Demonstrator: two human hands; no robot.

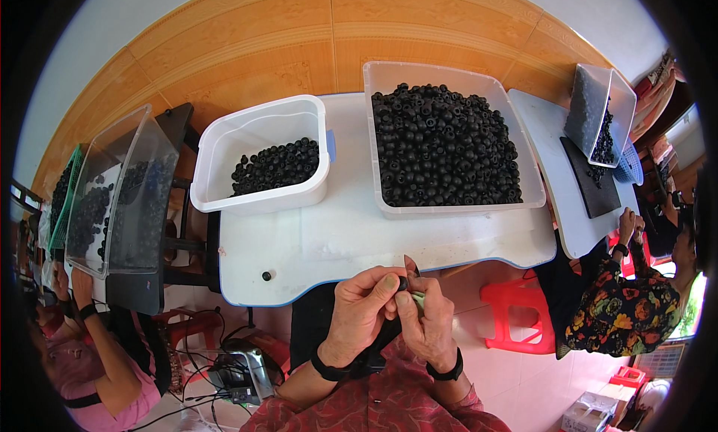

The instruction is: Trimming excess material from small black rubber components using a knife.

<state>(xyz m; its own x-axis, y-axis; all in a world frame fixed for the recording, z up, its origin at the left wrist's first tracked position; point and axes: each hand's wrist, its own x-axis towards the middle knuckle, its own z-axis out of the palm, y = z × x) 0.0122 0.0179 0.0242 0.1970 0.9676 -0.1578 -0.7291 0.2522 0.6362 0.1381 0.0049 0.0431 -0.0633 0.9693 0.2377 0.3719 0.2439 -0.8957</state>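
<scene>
Both hands meet in front of my chest, just past the table's near edge. My left hand (360, 306) pinches a small round black piece (402, 283) between thumb and fingers. Closed round a small knife with a green handle (419, 301), my right hand (428, 318) is close against the left. The knife's short blade (410, 265) points up and away beside the black piece. A single loose black piece (268, 275) lies on the white table (329, 234), left of my hands. Whether the blade touches the piece I cannot tell.
A big translucent bin (458, 209) heaped with hollow black pieces (449, 144) stands far right of centre; a white tub (262, 202) with fewer is left of it. Co-workers sit at both side tables. A red stool (516, 312) and cables (198, 380) occupy the floor.
</scene>
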